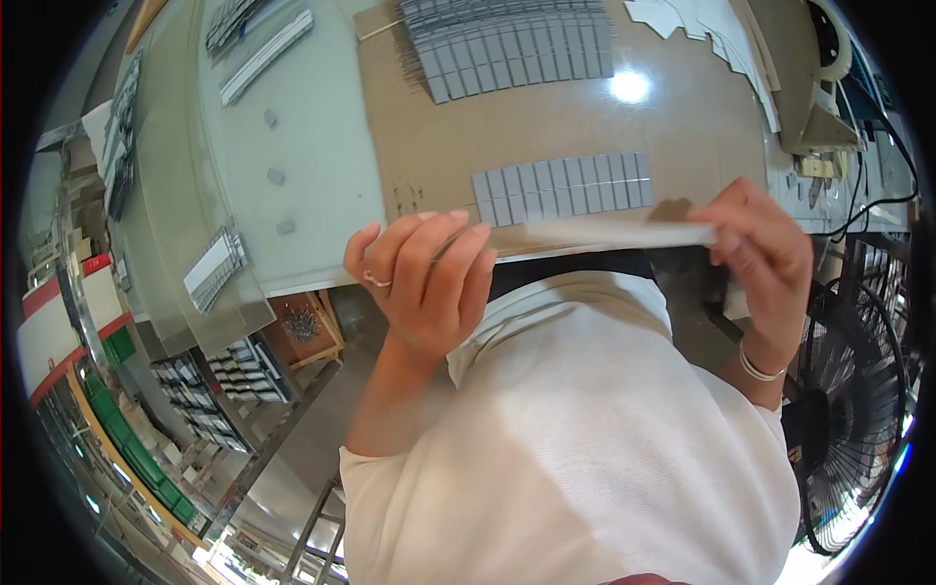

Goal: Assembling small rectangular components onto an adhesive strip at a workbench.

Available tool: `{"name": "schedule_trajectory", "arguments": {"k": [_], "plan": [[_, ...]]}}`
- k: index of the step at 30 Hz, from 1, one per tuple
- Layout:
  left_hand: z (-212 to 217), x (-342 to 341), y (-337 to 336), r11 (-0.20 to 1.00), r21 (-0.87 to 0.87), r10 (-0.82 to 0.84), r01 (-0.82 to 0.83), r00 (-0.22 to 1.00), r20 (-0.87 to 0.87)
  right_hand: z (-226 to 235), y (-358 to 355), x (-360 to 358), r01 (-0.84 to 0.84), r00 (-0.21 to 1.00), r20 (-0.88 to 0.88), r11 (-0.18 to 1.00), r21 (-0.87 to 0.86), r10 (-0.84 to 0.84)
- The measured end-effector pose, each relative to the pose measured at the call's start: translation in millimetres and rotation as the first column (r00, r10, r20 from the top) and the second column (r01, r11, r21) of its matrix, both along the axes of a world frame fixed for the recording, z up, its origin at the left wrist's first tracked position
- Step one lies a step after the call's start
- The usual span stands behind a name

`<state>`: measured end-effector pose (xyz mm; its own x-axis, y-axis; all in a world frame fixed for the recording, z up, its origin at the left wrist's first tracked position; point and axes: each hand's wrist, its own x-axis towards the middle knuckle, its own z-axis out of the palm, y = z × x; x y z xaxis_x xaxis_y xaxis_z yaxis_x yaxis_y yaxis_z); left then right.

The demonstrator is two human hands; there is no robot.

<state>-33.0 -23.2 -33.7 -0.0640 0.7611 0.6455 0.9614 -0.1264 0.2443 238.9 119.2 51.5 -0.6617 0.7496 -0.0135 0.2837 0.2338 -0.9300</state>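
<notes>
My right hand (756, 249) pinches one end of a long pale strip (624, 232), blurred by motion, which stretches leftward along the table's front edge. Near the strip's other end is my left hand (424, 278), its fingers apart and loosely bent, with a ring on one of them. The left thumb is hidden, and no thing shows clearly in that hand. Just beyond the strip, a row of narrow grey rectangular pieces (563, 188) lies side by side on a brown board (702, 127). Farther back on the board lies a larger batch of similar grey pieces (517, 58).
White cut sheets (697, 24) lie at the back right. Bundled strips (268, 57) and several small grey pieces (276, 176) rest on the pale tabletop (327, 127). Another bundle (216, 268) lies near the left corner. A black fan (853, 419) stands at my right, below dark cables (882, 200).
</notes>
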Motion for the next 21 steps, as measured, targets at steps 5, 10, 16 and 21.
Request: {"name": "schedule_trajectory", "arguments": {"k": [5,10,16,21], "plan": [[-2,0,5,1.0,-0.02,-0.017,0.017,1.0,-0.015,-23,6,-20,0.207,0.957,-0.143,0.941,-0.268,-0.251],[-6,-1,4,1.0,-0.016,-0.013,0.013,1.0,-0.019,-37,8,-33,0.25,0.966,-0.007,0.935,-0.251,-0.26],[-3,-2,6,0.999,-0.01,-0.05,0.05,0.999,-0.011,-30,16,-26,0.231,0.956,-0.084,0.899,-0.373,-0.28],[-5,-4,4,0.999,-0.031,-0.015,0.014,0.999,-0.051,-23,29,-5,0.362,0.841,-0.28,0.867,-0.343,-0.462]]}}
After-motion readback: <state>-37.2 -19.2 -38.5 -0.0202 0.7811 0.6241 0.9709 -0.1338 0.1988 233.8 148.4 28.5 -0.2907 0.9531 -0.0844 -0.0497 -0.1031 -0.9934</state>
